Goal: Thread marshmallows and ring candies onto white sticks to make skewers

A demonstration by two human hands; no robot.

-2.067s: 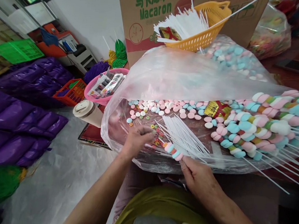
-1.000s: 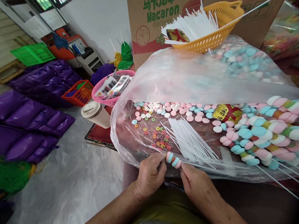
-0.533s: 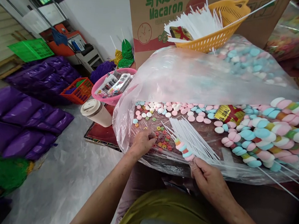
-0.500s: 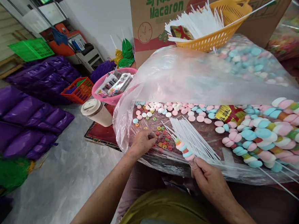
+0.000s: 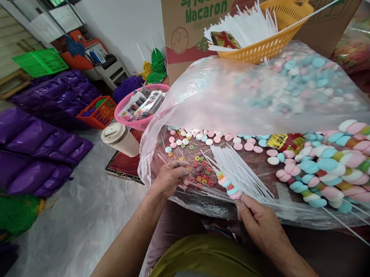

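My right hand point(image 5: 257, 215) pinches the lower end of a short candy skewer point(image 5: 229, 186) with pink, blue, white and orange pieces. My left hand point(image 5: 171, 177) is at the left edge of the small ring candies point(image 5: 204, 173), its fingers curled together; what they hold, if anything, is too small to name. Beside the skewer lies a fan of white sticks point(image 5: 242, 170). Loose pink, blue and white candies point(image 5: 248, 146) are spread behind the sticks. Finished twisted candy skewers point(image 5: 335, 166) are piled at the right.
A clear plastic bag point(image 5: 213, 98) of candies covers the back of the table. Behind it stand a yellow basket point(image 5: 261, 51) of sticks and a cardboard box point(image 5: 184, 54). At the left are a lidded cup point(image 5: 121, 140) and a pink basket point(image 5: 142, 120).
My left hand has drawn slightly left, and its fingers have curled in more. My right hand and the skewer have hardly moved.
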